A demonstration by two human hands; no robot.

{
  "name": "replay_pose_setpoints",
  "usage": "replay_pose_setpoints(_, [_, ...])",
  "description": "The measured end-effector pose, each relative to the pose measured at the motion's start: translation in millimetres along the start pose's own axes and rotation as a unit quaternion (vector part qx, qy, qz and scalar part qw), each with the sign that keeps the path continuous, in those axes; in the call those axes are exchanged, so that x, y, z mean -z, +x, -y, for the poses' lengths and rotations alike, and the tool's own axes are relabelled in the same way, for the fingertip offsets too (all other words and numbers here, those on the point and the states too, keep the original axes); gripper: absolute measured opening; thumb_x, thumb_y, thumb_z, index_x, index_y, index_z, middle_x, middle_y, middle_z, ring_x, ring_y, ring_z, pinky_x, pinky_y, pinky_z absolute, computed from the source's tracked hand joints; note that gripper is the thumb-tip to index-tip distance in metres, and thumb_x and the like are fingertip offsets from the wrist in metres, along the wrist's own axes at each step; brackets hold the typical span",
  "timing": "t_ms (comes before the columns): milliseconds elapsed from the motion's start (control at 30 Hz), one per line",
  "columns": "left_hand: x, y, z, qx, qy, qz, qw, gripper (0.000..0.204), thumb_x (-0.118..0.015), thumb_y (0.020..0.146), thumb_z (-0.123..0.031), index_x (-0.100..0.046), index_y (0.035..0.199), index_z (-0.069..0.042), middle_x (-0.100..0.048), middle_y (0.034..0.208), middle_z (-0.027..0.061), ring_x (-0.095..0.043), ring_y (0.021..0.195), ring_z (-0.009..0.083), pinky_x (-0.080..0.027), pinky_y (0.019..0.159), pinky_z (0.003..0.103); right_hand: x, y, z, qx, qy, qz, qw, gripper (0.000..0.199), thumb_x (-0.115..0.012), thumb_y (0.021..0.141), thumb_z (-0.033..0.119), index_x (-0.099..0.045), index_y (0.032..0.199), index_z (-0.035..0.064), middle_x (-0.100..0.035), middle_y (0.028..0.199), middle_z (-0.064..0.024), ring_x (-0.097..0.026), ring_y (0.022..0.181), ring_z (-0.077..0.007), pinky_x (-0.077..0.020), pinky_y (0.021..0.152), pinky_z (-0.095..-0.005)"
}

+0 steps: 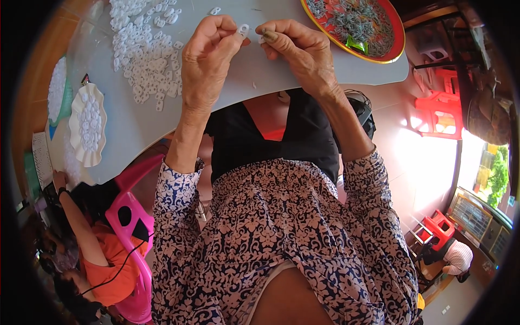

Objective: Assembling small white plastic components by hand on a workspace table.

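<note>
My left hand (208, 62) is closed in a pinch on a small white plastic piece (244, 28), oval with a hole in it. Just to its right, my right hand (303, 51) also pinches with thumb and forefinger. A bit of white shows at those fingertips, too small to name. Both hands are raised over the front part of a grey table (346, 70), a short gap between them. Left of my left hand lies a spread heap of similar white plastic pieces (154, 67). One loose white piece (215, 10) rests beyond my left fingers.
A round red tray with a yellow rim (400, 38) holds many thin grey pieces (355, 24) and a green packet (356, 45). A scalloped white dish (77, 127) of white pieces stands at left. Nearby are a person in orange (116, 271), a pink chair (142, 298) and red stools (440, 115).
</note>
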State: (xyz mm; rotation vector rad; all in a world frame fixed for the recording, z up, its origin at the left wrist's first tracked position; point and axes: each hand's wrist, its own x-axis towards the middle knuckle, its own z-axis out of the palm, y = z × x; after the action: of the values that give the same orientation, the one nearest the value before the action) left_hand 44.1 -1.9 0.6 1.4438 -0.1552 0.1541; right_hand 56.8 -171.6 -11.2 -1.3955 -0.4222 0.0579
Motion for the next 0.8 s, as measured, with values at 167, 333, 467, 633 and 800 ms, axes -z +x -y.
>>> replay_pose_setpoints(167, [-0.2,3.3,-4.7,0.028,-0.064,0.011,0.997,0.013,-0.058,0.086,-0.004,-0.058,0.099,-0.002,-0.062,0.084,0.0014,-0.061,0.079,0.0100,-0.048,0.076,0.024,-4.5,-2.1,2.1,0.012,0.011,-0.007,1.000,0.020,-0.063,0.087,0.011,-0.061,0.104,0.0011,-0.065,0.082,-0.0030,-0.058,0.072,-0.0058,-0.0490,0.065,-0.0196])
replay_pose_setpoints(333, [-1.3,4.9,-3.3,0.026,-0.062,0.026,0.997,0.012,-0.059,0.086,-0.005,-0.059,0.098,-0.002,-0.062,0.084,0.0013,-0.061,0.078,0.0102,-0.049,0.076,0.024,-4.3,-2.1,1.5,0.016,0.010,-0.006,1.000,0.021,-0.064,0.087,0.010,-0.058,0.106,0.0020,-0.065,0.084,-0.0038,-0.059,0.072,-0.0064,-0.0494,0.065,-0.0201])
replay_pose_setpoints(467, [-0.2,5.2,-7.6,0.018,-0.024,0.032,0.999,0.011,-0.058,0.086,-0.004,-0.059,0.097,-0.001,-0.061,0.084,0.0010,-0.061,0.078,0.0095,-0.049,0.075,0.024,-4.8,-2.4,2.3,0.015,0.008,-0.013,1.000,0.022,-0.064,0.087,0.009,-0.058,0.106,0.0019,-0.065,0.084,-0.0038,-0.059,0.071,-0.0065,-0.0490,0.065,-0.0201])
replay_pose_setpoints(633, [2.4,6.5,-3.9,-0.007,0.005,0.038,0.999,0.011,-0.057,0.086,-0.002,-0.058,0.097,-0.001,-0.060,0.083,0.0006,-0.060,0.078,0.0083,-0.050,0.074,0.023,-6.8,-2.4,3.7,0.011,0.005,-0.010,1.000,0.023,-0.064,0.087,0.009,-0.058,0.107,0.0018,-0.064,0.084,-0.0040,-0.058,0.071,-0.0063,-0.0488,0.066,-0.0202])
replay_pose_setpoints(800, [-0.9,7.4,-5.0,-0.036,0.009,0.035,0.999,0.011,-0.057,0.085,-0.002,-0.059,0.095,-0.002,-0.059,0.081,-0.0007,-0.056,0.077,0.0053,-0.047,0.068,0.020,-6.6,-3.3,3.1,0.019,0.005,-0.014,1.000,0.024,-0.064,0.086,0.009,-0.058,0.108,0.0016,-0.064,0.084,-0.0041,-0.058,0.070,-0.0062,-0.0488,0.066,-0.0203])
